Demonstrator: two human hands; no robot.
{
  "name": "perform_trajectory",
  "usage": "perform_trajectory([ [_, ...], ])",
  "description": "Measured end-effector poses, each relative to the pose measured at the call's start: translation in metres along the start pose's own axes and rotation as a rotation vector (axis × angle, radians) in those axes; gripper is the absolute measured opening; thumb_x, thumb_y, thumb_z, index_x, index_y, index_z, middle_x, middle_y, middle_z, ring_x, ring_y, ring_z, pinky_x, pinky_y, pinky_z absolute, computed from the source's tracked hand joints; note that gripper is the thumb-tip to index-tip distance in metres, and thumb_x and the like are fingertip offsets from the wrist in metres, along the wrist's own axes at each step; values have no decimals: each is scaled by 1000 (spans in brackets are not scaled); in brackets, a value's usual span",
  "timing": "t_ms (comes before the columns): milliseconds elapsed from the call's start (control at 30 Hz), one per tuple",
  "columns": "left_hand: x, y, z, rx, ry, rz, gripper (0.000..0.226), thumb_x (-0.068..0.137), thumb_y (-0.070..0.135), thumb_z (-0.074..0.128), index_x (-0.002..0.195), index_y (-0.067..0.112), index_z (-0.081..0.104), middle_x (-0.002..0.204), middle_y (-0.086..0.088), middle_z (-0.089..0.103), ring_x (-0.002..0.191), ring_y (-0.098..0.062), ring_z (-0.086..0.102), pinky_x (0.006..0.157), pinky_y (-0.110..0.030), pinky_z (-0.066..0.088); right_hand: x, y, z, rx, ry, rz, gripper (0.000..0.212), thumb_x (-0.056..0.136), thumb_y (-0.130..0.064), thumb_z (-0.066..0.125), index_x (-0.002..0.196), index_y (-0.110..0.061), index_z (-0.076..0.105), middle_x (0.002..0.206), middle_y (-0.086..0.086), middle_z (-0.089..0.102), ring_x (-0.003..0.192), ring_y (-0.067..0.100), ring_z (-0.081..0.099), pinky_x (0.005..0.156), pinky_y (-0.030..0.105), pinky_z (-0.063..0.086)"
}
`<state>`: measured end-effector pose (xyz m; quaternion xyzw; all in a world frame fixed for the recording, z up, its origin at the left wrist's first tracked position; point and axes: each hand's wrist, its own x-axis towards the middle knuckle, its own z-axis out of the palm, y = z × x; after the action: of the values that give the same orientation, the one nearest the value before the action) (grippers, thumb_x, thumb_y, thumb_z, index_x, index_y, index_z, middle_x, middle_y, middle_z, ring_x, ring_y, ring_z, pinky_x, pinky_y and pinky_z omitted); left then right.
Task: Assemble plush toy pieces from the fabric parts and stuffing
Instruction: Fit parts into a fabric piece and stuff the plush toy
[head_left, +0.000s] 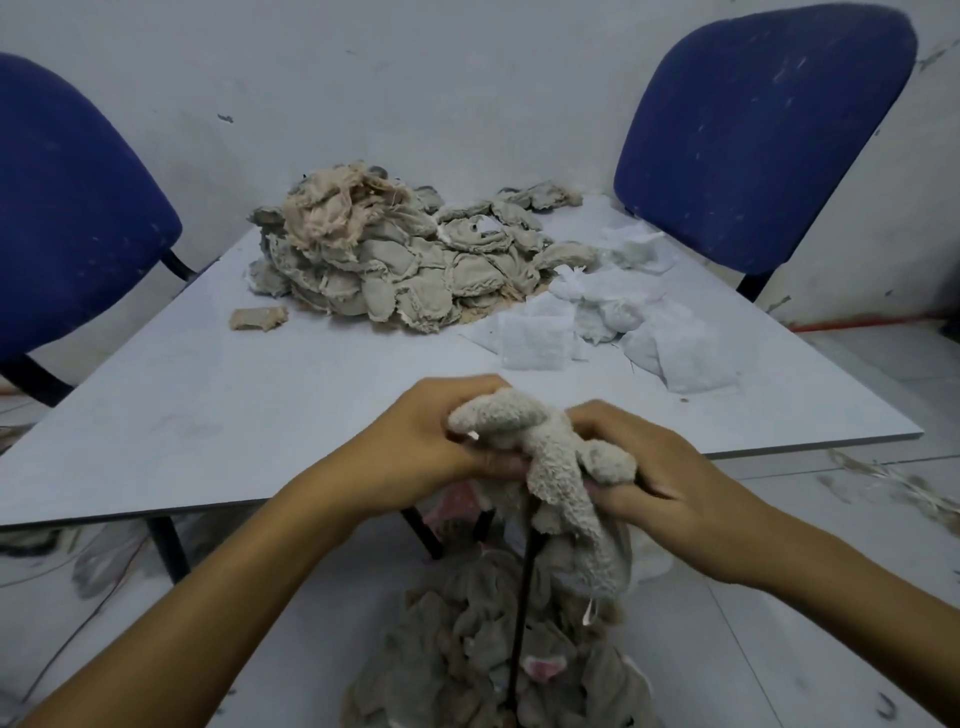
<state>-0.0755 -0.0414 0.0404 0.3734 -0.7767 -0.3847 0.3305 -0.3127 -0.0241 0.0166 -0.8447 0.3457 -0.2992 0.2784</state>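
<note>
Both hands worked one plush piece (545, 447) held just past the near edge of the desk (218, 415), off its surface, probably so the limp fabric could hang free while it was turned and filled. The left hand (415, 441) had its fingers curled round the piece's rounded upper end, and the right hand (639, 462) gripped a small lobe and the fabric beneath it; the two grips seemed to keep the piece stretched between them. A thin dark rod (522, 613) ran down from under the piece, perhaps a pushing tool, though its top was hidden. Below lay a heap of grey plush (467, 649), likely finished work dropped within easy reach. Toward the desk's far edge sat a pile of unturned fabric parts (395, 260), with white stuffing (613, 317) beside it toward the right edge.
</note>
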Motion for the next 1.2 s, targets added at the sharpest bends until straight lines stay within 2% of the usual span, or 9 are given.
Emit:
perform_trajectory([
  [200, 3, 11, -1, -124, -48, 18, 43, 69, 5, 84, 105, 19, 63, 90, 5, 69, 72, -5, 62, 58, -20, 50, 6, -3, -1, -241, 129, -134, 25, 87, -43, 69, 92, -19, 62, 79, -11, 59, 70, 7, 57, 59, 21, 41],
  [333, -1, 4, -2, 161, -236, -131, 45, 74, 4, 84, 111, 18, 63, 106, 2, 68, 99, -19, 64, 84, -46, 54, 3, 6, 1, -57, -28, -13, 11, 88, -27, 69, 84, -24, 59, 76, -14, 57, 67, 5, 53, 60, 22, 39],
  [467, 4, 22, -12, 18, 74, -44, 33, 74, -9, 78, 96, 14, 70, 84, 7, 71, 80, -6, 65, 69, -40, 55, 16, -13, -13, 183, 237, 15, 6, 83, -24, 65, 83, -20, 61, 75, -6, 61, 66, 6, 56, 60, 15, 42],
  [533, 16, 35, -23, 28, 261, 26, 33, 79, 0, 77, 107, 16, 68, 98, 4, 73, 90, -14, 70, 78, -39, 59, 34, -19, -26, 336, 385, 51, 1, 85, -23, 63, 86, -23, 63, 78, -5, 66, 72, 7, 63, 63, 17, 50],
  [700, 49, 34, -20, 749, 651, 68, 39, 88, 10, 65, 123, 26, 59, 119, -3, 62, 111, -23, 55, 91, -45, 47, 74, -3, -12, 675, 411, 356, 22, 91, 1, 63, 108, -12, 63, 95, 12, 73, 88, 21, 69, 75, 33, 58],
  [767, 52, 21, -12, 988, 716, 71, 37, 87, 6, 62, 121, 22, 58, 117, -8, 54, 108, -28, 48, 83, -47, 45, 82, 9, 5, 523, 398, 443, 26, 89, -2, 65, 111, -16, 63, 103, 13, 72, 89, 21, 67, 75, 26, 55],
  [933, 46, -24, -2, 904, 216, -386, 19, 96, 45, 46, 94, 26, 45, 92, -2, 55, 82, -28, 54, 59, -34, 39, 89, 28, 11, -346, 242, 394, 98, 79, -34, 74, 155, -33, 12, 113, 5, 51, 97, 23, 57, 70, 30, 44],
  [1067, 47, -40, -8, 815, 95, -491, 28, 88, 59, 51, 100, 34, 44, 98, 1, 45, 95, -23, 47, 75, -37, 41, 90, 25, -3, -714, 212, 66, 63, 84, -24, 70, 141, -34, 46, 122, 1, 44, 108, 22, 44, 78, 36, 49],
  [1200, 53, -43, -28, 851, 15, -573, 32, 92, 41, 57, 121, 47, 46, 118, 2, 39, 114, -24, 38, 82, -41, 25, 91, 24, -9, -504, -159, 36, 32, 97, -16, 58, 125, -28, 66, 117, -7, 63, 104, 11, 57, 86, 23, 42],
])
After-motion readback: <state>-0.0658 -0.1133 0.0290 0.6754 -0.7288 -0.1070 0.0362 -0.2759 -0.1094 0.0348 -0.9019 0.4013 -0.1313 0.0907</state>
